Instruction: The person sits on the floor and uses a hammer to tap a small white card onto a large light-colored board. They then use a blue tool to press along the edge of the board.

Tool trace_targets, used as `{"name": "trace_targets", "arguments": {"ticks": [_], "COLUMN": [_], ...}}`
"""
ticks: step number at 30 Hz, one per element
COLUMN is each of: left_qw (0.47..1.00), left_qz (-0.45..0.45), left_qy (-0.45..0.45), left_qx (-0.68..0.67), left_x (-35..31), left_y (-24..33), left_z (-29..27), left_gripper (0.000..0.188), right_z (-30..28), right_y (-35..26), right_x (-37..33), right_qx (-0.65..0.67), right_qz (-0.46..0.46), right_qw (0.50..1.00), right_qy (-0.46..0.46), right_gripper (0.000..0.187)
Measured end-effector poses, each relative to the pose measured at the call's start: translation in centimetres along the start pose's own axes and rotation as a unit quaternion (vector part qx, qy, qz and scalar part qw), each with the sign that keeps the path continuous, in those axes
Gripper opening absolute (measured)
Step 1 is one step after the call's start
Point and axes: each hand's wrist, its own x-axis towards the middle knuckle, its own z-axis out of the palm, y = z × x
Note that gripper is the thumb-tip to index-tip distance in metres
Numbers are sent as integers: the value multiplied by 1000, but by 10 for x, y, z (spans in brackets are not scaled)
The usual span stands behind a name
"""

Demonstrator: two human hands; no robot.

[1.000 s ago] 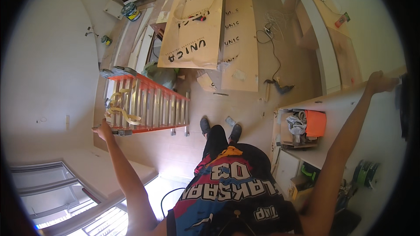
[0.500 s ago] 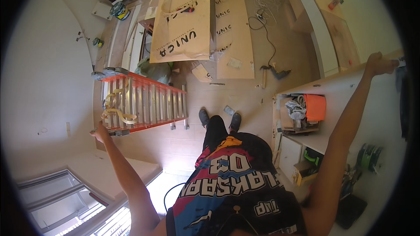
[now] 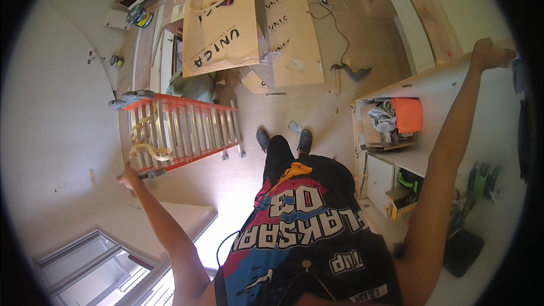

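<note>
Nearest: person's dark patterned shirt (image 3: 306, 249), both bare arms spread wide. Black case (image 3: 463, 252) low on the right. Open yellow toolbox (image 3: 401, 204) by the right forearm, something bright green (image 3: 409, 181) beside it.

Left hand (image 3: 130, 178) out at the near left corner of an orange ladder (image 3: 198, 156), fingers curled. Right hand (image 3: 492, 56) far out on the other side, fingers folded in, dark cloth (image 3: 518, 76) just beside it. Both sit near the dim, bent rim of the view; cannot tell whether either one grasps anything.

Ladder is on the person's left, right end near the left shoe (image 3: 263, 139); yellow strap (image 3: 148, 151) draped over the rungs toward its left edge. Small grey slab (image 3: 295, 127) on the floor between left shoe and right shoe (image 3: 305, 141).

Right side: box (image 3: 391, 147), grey rag (image 3: 384, 116) toward its left edge, orange cloth (image 3: 408, 114) over its right.

Farther: hammer (image 3: 337, 81) and dark tool (image 3: 359, 72) off the near right corner of a flat board (image 3: 292, 51). Left of that, a brown-wrapped board (image 3: 218, 28), red-and-black tool (image 3: 225, 3) mid-surface; green bag (image 3: 192, 86) below its near left corner.
</note>
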Motion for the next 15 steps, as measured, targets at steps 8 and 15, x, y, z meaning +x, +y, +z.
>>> {"name": "trace_targets", "arguments": {"ticks": [8,15], "left_qw": [1000,1000], "left_qz": [5,-2], "left_qy": [11,1], "left_qx": [6,-2], "left_x": [13,-6], "left_y": [-1,-1], "left_z": [-8,1], "left_gripper": [122,123], "right_z": [5,4], "right_y": [6,5], "right_x": [-6,0], "right_qx": [-2,-13], "right_qz": [12,5], "right_qw": [1000,1000], "right_qy": [0,10], "right_gripper": [47,50]}}
